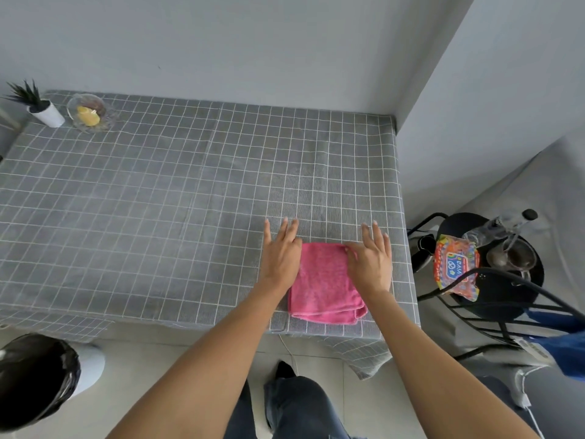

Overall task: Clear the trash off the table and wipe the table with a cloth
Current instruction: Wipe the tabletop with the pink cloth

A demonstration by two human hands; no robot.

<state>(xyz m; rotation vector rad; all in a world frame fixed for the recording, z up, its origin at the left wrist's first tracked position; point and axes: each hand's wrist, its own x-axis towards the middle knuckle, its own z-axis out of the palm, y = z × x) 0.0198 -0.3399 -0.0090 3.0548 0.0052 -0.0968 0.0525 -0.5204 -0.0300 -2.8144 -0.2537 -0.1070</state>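
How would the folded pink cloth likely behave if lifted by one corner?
The pink cloth looks soft and terry-like, so it would probably droop and unfold from its layers. It seems light. Pushed flat, it may drag on the checked tablecloth rather than glide.

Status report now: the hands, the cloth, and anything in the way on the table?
Left hand and right hand open, flat on folded cloth. Nothing in the way near it on table.
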